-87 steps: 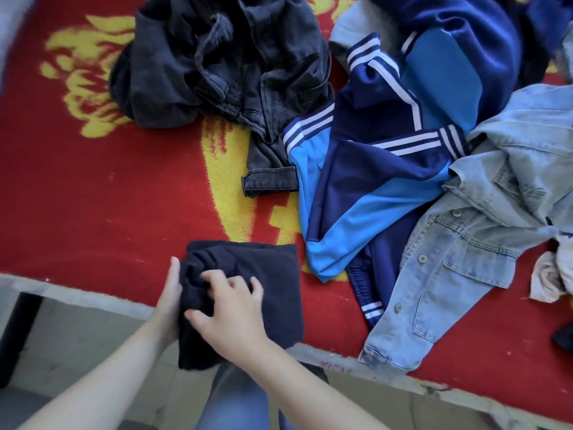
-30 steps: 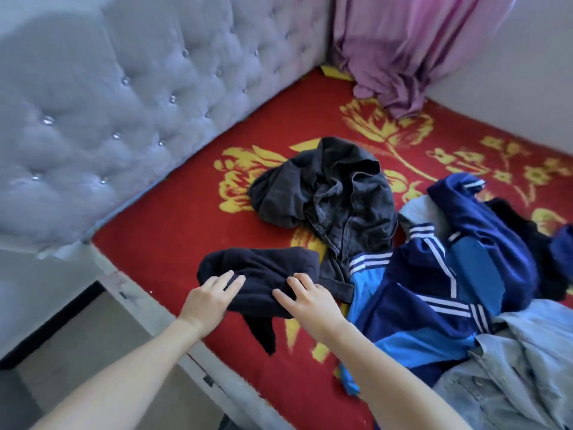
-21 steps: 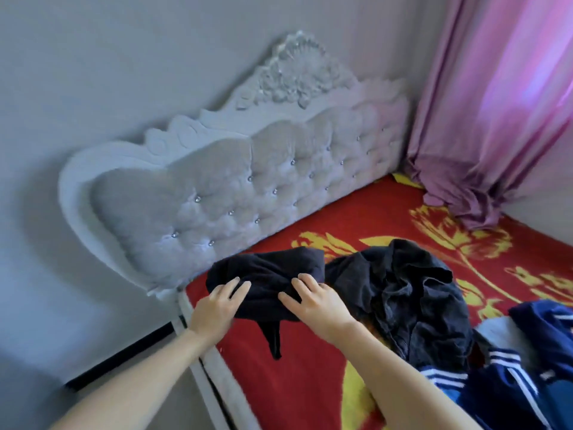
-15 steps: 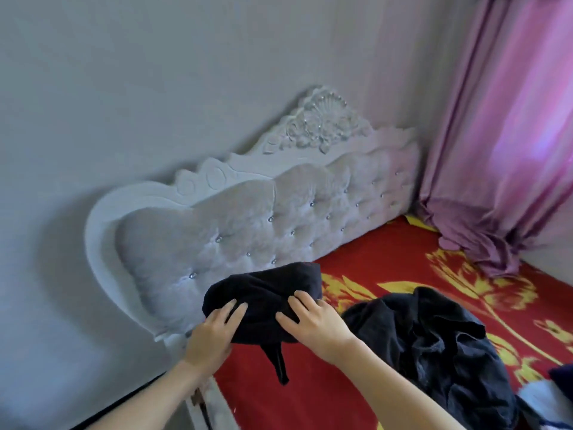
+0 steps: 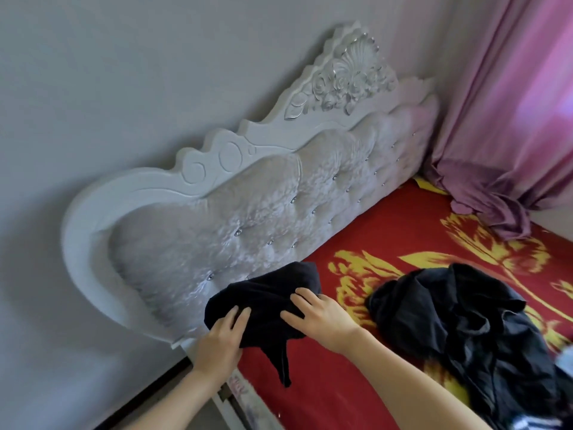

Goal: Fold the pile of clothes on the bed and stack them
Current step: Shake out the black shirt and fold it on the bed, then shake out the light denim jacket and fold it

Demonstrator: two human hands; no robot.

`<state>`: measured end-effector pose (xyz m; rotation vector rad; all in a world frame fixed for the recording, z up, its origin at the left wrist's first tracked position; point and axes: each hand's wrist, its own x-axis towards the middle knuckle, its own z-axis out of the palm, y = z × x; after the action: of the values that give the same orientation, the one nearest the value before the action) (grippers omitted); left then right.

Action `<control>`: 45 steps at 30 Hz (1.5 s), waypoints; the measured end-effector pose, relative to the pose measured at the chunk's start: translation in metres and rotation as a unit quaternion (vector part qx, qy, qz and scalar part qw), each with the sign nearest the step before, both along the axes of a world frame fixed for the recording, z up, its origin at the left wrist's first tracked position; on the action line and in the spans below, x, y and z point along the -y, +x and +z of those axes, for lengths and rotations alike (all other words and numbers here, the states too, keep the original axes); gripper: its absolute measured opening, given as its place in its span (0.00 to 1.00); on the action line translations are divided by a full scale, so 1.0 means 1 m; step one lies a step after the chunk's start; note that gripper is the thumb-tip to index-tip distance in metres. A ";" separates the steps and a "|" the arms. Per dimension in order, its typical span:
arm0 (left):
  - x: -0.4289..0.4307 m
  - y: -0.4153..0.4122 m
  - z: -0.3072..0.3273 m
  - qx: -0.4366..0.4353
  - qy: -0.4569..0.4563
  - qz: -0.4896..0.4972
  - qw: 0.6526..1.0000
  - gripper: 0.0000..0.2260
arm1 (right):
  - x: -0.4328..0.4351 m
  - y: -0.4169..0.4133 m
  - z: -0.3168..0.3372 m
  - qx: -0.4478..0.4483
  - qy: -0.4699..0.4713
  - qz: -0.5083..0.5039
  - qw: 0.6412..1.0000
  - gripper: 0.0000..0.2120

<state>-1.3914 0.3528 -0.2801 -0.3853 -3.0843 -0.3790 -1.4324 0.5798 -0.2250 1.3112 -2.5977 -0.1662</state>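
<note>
**Head view.** A folded dark garment [image 5: 266, 305] is shown at 6 o'clock of the frame centre. It is held over the near corner of the red bed cover [image 5: 387, 231], just in front of the tufted headboard [image 5: 248, 212]. The left hand [image 5: 221, 339] is laid on its 7 o'clock end and the right hand [image 5: 322, 318] on its 3 o'clock end. On both hands the fingers are spread almost straight across the top face. The thumbs are hidden under the cloth, so a fingers-over, thumb-under pinch is inferred, not seen. A loose strip is seen hanging from the underside toward 6 o'clock.

A crumpled black garment [image 5: 465, 330] is left unfolded at 3 o'clock of the bundle, and a pink curtain [image 5: 511, 103] is seen at 2 o'clock.

The bundle is judged light, soft and limp, with no stiffness of its own. Its folds would probably be lost if it were taken by one edge. It is best supported at both ends from beneath, with the hanging strip tucked under before it is set down.
</note>
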 end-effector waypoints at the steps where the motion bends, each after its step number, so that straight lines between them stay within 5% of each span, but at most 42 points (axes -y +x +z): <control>1: 0.001 0.001 -0.010 0.009 0.003 0.008 1.000 0.47 | 0.000 -0.002 -0.010 0.007 0.003 0.008 1.000 0.30; 9: 0.010 0.008 -0.048 0.085 0.006 0.115 0.990 0.47 | 0.024 -0.041 -0.081 0.028 -0.060 0.085 0.994 0.17; 12: -0.013 -0.012 -0.055 0.085 -0.016 0.133 0.987 0.48 | 0.018 -0.067 -0.098 0.102 0.050 0.008 0.993 0.32; 14: -0.036 -0.025 -0.067 0.200 -0.038 0.145 0.968 0.47 | -0.001 -0.080 -0.106 0.131 0.194 -0.063 0.970 0.39; 16: -0.052 -0.027 -0.090 0.411 -0.056 0.102 0.904 0.42 | -0.021 -0.082 -0.119 0.186 0.322 -0.076 0.925 0.37; 20: -0.064 -0.017 -0.119 0.544 -0.084 0.080 0.831 0.36 | -0.039 -0.077 -0.131 0.273 0.294 -0.121 0.908 0.32; 26: -0.054 -0.016 -0.112 0.505 -0.093 0.104 0.852 0.29 | -0.043 -0.048 -0.114 0.330 0.197 -0.195 0.902 0.29; 33: -0.069 -0.048 -0.055 0.364 -0.090 0.028 0.927 0.26 | -0.089 -0.001 -0.066 0.300 0.108 -0.360 0.877 0.28; 39: -0.094 -0.063 -0.003 0.246 -0.047 -0.065 0.966 0.25 | -0.142 0.083 -0.019 0.242 0.022 -0.531 0.812 0.29; 45: -0.119 -0.033 0.020 0.197 0.007 -0.146 0.970 0.24 | -0.163 0.187 0.001 0.218 0.022 -0.644 0.733 0.29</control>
<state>-1.4243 0.4722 -0.2604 -0.8686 -3.4052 -0.5416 -1.2454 0.7430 -0.2243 -0.7970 -3.3597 -0.1266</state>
